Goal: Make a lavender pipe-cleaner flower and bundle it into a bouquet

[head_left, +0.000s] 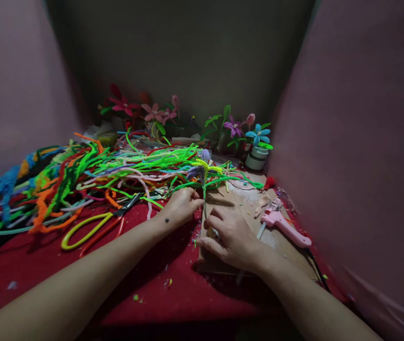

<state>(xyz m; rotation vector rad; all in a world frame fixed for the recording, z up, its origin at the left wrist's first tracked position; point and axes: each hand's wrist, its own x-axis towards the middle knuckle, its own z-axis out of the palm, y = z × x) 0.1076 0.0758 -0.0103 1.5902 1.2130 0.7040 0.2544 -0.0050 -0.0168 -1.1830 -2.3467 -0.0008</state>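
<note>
An upright pipe-cleaner flower [204, 166] with purple petals, yellow leaves and a thin green stem stands in the middle of the head view. My left hand [183, 206] is closed, its thumb and fingertips pinching the stem below the leaves. Just right of the stem's lower end, my right hand [232, 237] has its fingers curled, with the thumb below them. A small pale patch shows between those fingers, too hidden to name. Beneath the right hand lies a brown cardboard sheet [219, 263].
Loose coloured pipe cleaners [141, 163] are heaped at left and centre. Scissors [95, 227] with yellow and red handles lie before them. A pink glue gun [287, 228] rests on the cardboard. A small jar [256, 159] holds a blue flower [257, 135]; other flowers stand behind.
</note>
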